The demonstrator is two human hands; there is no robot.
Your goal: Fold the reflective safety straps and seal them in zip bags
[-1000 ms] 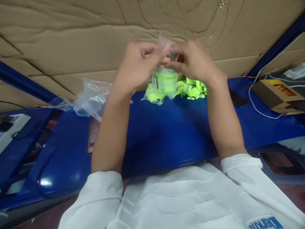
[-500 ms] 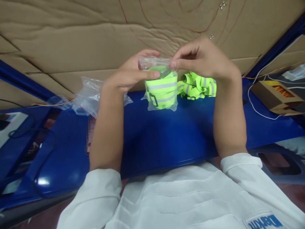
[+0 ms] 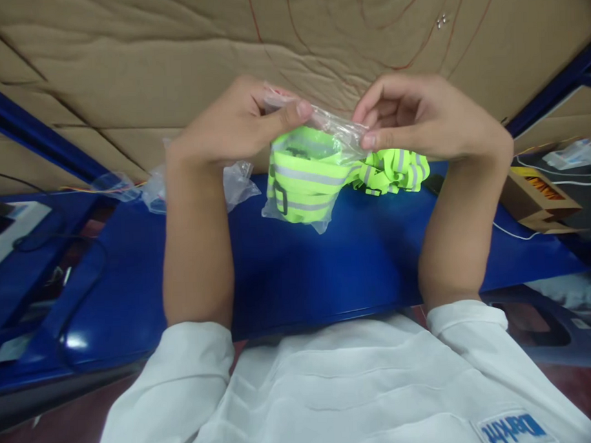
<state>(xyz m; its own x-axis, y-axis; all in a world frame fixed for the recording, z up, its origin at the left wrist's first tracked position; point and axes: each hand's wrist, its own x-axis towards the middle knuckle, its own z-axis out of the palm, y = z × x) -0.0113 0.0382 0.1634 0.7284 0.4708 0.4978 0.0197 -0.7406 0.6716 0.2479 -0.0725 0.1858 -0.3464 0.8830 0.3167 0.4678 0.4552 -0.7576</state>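
Observation:
A clear plastic bag (image 3: 328, 120) hangs between my two hands above the blue table. Inside it lies a rolled neon-yellow reflective strap (image 3: 306, 182) with grey stripes and a black buckle. My left hand (image 3: 258, 119) pinches the bag's upper left edge between thumb and fingers. At the upper right edge, my right hand (image 3: 403, 117) grips the plastic with thumb and fingertips. The bag's top edge is stretched and slants down to the right. Behind the bag, by my right hand, is a heap of similar yellow straps (image 3: 393, 171).
Several clear plastic bags (image 3: 238, 185) lie behind my left forearm on the blue table (image 3: 326, 278). An open cardboard box (image 3: 537, 197) with orange contents stands at the right, beside a white cable (image 3: 516, 233). A cardboard sheet (image 3: 174, 70) rises behind the table.
My hands have moved further apart, the right hand going right and the left hand left. The bag's top is now pulled wide and tilted, and the strap inside sits slightly lower and further left.

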